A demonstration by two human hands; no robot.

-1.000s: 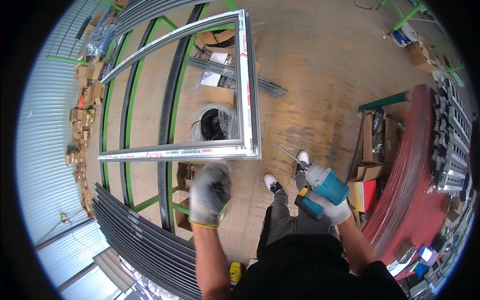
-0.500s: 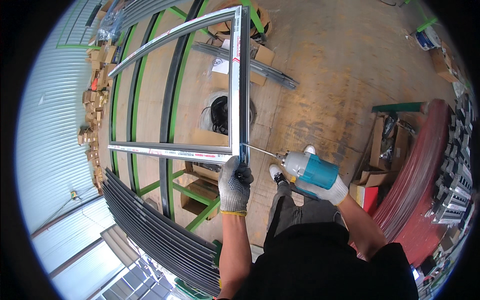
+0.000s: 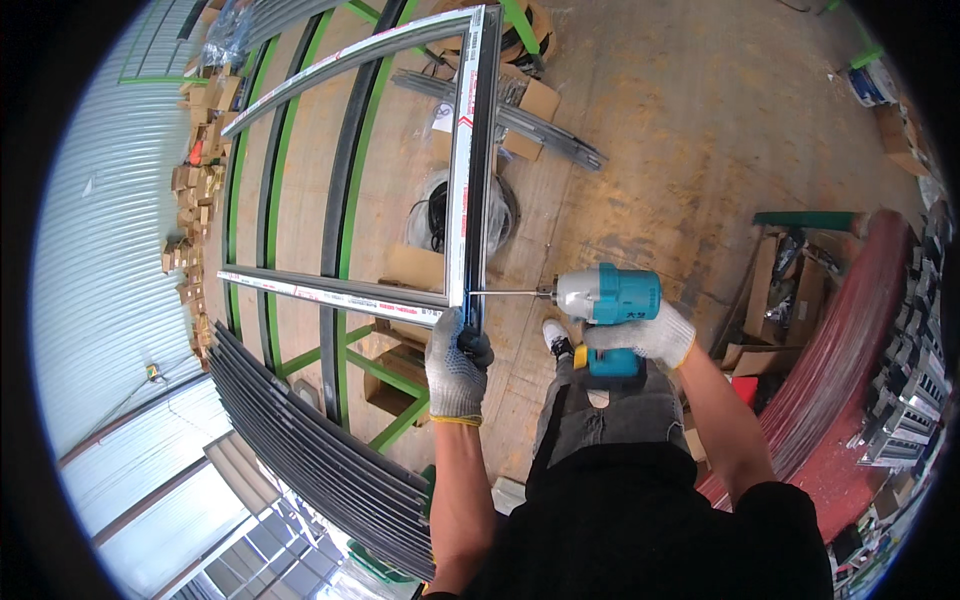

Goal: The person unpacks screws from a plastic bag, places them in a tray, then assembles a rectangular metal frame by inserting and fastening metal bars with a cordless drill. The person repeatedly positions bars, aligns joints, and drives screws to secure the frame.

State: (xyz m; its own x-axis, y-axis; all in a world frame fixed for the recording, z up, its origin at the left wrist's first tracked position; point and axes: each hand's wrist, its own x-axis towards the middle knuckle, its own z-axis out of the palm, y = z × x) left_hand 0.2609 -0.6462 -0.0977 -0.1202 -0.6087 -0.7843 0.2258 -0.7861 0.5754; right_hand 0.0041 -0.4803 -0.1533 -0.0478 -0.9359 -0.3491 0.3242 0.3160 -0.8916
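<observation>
A window frame [image 3: 462,190] with printed film on its faces and dark edges lies across a green-and-black rack. My left hand [image 3: 456,368], in a grey-white dotted glove, is closed round the frame's near right corner. In my gloved right hand [image 3: 662,336] is a teal and grey cordless drill [image 3: 610,296], held level by its handle. Its long thin bit [image 3: 508,292] points left and its tip meets the outer side of the frame close to that corner, just above my left hand. Whether a screw sits at the tip is too small to tell.
The rack's black-padded green bars [image 3: 345,200] run under the frame. Dark profiles [image 3: 320,450] are stacked at the lower left. Grey strips [image 3: 550,135] and a wrapped coil [image 3: 500,215] lie beyond the frame. To the right are an open carton [image 3: 775,290] and a bundle of reddish profiles [image 3: 830,370].
The drill has swung from a slant to nearly level, and its battery base now shows. The frame's near right corner has shifted slightly left, with my left hand still on it.
</observation>
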